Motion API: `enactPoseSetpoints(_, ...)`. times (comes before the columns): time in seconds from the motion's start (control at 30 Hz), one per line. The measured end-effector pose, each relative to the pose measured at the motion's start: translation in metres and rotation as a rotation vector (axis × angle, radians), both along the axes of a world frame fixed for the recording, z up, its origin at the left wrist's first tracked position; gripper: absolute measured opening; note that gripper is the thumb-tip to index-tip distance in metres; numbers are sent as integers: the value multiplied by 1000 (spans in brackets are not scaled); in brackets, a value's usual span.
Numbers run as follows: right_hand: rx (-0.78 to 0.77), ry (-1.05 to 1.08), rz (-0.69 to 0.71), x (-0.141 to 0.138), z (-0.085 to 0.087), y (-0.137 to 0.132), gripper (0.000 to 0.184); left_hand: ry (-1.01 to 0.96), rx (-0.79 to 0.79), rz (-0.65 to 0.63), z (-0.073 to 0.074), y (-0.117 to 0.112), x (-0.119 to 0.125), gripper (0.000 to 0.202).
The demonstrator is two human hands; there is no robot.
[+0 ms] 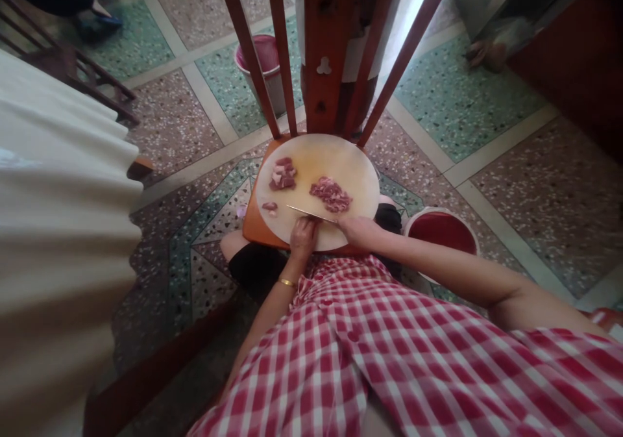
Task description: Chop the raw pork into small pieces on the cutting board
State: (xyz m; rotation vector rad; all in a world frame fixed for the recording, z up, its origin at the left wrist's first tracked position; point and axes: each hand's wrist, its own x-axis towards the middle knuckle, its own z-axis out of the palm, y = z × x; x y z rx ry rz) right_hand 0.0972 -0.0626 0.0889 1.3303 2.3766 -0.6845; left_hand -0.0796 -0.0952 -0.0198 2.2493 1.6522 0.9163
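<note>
A round pale cutting board (pixel 350 164) lies on the orange seat of a wooden chair (pixel 253 226). On it are a pile of finely chopped meat (pixel 331 194), a heap of larger meat chunks (pixel 283 174) and one small piece (pixel 269 207). My right hand (pixel 361 230) is closed on the handle of a knife (pixel 311 213), whose blade points left across the near part of the board. My left hand (pixel 302 237), with a gold bangle at the wrist, rests at the near rim with fingers curled beside the blade. What they hold is hidden.
A red bucket (pixel 442 230) stands on the tiled floor right of the chair and a pink bucket (pixel 267 67) behind it. White pleated cloth (pixel 58 229) fills the left side. Another person's hand (pixel 481 52) shows at top right, and a foot (pixel 97 20) at top left.
</note>
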Motion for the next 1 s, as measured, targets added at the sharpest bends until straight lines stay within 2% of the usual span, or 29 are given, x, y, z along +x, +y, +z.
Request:
enactPoseSetpoints(0.13,40,63,46,-30,-10,15,31,8,-19,1,-1,1,2,20)
enactPoseSetpoints(0.2,41,78,61,-36,-12,19,32,16,-23,-2,0,1,2,20)
enactPoseSetpoints(0.3,14,56,51,-21,-10,18,33,34,-1,16,2,0,2,20)
enactPoseSetpoints(0.43,-13,-72,-63,13,0,14,32,-10,37,3,4,0,1,18)
enactPoseSetpoints(0.57,6,-63,-38,19,6,8,32,-42,57,20,2,-2,-2,19)
enactPoseSetpoints(0.73,4,-19,16,2,0,0,29,-13,34,9,-4,-3,-3,21)
enactPoseSetpoints(0.9,57,63,87,-32,-12,12,30,31,38,14,-4,-3,-2,20)
enactPoseSetpoints(1.0,59,79,110,-38,-16,18,30,49,40,19,-2,-4,-2,21)
